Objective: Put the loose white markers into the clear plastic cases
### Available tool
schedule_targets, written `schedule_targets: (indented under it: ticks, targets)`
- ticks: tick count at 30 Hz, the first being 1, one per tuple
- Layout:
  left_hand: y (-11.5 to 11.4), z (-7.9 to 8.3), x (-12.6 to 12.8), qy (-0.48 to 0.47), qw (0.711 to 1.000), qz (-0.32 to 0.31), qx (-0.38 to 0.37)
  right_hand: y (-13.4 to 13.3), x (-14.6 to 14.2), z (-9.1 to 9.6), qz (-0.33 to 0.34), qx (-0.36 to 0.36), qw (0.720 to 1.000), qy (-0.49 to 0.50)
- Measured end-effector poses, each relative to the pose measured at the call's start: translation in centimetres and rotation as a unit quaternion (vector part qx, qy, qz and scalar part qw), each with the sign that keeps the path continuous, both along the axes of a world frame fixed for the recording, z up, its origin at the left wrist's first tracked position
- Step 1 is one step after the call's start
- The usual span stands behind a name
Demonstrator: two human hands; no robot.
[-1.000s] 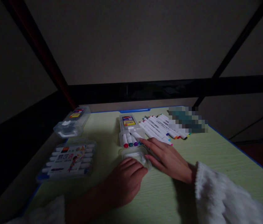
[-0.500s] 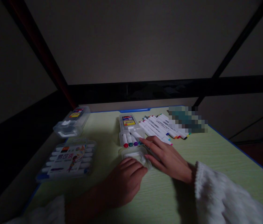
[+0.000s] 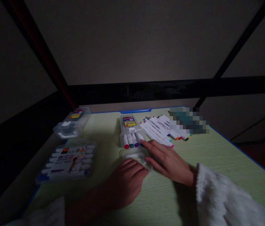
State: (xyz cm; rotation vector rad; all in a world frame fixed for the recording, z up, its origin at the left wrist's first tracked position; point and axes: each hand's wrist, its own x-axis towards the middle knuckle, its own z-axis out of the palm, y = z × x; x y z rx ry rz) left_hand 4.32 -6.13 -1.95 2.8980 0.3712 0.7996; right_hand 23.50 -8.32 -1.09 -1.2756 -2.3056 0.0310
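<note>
A clear plastic marker case (image 3: 128,128) stands open in the middle of the table, its hinged lid (image 3: 135,155) folded down towards me. Several white markers (image 3: 131,140) lie side by side in it, with red, green and purple ends showing. My left hand (image 3: 129,182) is closed, fingers curled over the lid's near edge. Over the case's right corner, my right hand (image 3: 167,160) has its fingers stretched out. Its index fingertip touches the end of the rightmost marker, partly hiding it. To the right lies a loose group of white markers (image 3: 158,130) with coloured ends.
A closed clear case (image 3: 72,124) lies at the far left. Nearer on the left is a flat clear box of markers (image 3: 67,160) with a printed label. A pixelated greenish item (image 3: 188,121) lies at the back right. The pale green table (image 3: 217,153) has a blue rim.
The rightmost marker, tilted up before, now lies down in the case beside the others. My right hand has shifted very slightly; my left hand stays on the lid.
</note>
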Motion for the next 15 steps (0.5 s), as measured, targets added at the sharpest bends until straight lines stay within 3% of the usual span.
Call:
schedule_targets:
  ticks: [15]
  targets:
    - [-0.01, -0.07, -0.04, 0.001, 1.000, 0.000, -0.001, 0.25, 0.04, 0.00, 0.008, 0.007, 1.000, 0.009]
